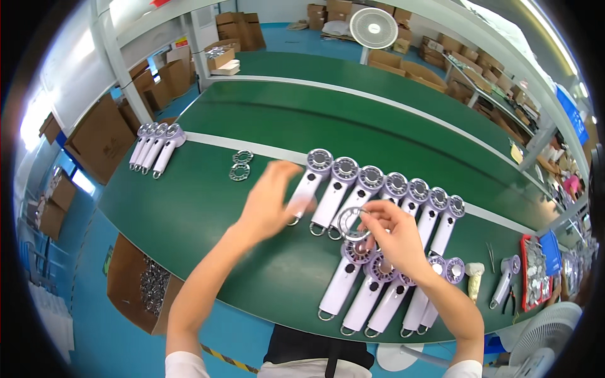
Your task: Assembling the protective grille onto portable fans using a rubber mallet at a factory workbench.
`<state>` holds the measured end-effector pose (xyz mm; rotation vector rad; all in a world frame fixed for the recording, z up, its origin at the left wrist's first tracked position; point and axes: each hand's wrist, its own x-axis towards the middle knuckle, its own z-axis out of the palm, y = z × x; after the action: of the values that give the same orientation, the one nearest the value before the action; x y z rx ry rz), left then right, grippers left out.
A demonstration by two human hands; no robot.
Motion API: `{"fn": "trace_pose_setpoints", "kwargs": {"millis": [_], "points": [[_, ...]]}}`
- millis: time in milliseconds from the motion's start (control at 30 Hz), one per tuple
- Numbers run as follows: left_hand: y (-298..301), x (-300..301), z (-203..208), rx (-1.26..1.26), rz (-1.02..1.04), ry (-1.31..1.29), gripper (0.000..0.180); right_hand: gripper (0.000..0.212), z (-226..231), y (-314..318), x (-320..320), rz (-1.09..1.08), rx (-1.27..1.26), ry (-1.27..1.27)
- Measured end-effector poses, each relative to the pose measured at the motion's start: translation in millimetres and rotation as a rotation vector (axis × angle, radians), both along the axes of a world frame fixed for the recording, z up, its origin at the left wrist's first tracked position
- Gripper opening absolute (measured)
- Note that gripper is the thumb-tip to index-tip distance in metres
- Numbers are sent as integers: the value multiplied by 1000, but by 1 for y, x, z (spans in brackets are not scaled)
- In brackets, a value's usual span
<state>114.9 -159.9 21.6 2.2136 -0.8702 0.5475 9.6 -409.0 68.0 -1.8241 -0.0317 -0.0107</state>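
My right hand pinches a shiny silver ring between thumb and fingertips, above the lower row of handheld fans. Beside the leftmost fan of the upper row is my left hand, slightly blurred, its thumb and fingers apart. The thumb overlaps that fan's handle; a firm hold does not show. Several pale lilac fans with round heads and wire loops make up the upper row. Nearer to me lies a second row, with a fan at its left end; my right hand and forearm hide parts of it.
Two silver rings lie left of my left hand. Several more fans are grouped at the far left. To the right are a lone fan, pliers, tweezers and a red tray. A cardboard box stands below the left edge.
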Motion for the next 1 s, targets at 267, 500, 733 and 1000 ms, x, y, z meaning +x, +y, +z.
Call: {"fn": "trace_pose_setpoints", "kwargs": {"millis": [267, 500, 733, 1000], "points": [[-48, 71, -51, 213, 327, 644, 83, 25, 9, -1, -30, 96, 29, -6], [-11, 41, -51, 16, 284, 626, 64, 26, -3, 2, -41, 171, -13, -20], [14, -41, -8, -297, 170, 747, 50, 22, -5, 20, -33, 213, -58, -60], [27, -68, -10, -467, 57, 886, 50, 24, -10, 34, -36, 289, -64, -128]]}}
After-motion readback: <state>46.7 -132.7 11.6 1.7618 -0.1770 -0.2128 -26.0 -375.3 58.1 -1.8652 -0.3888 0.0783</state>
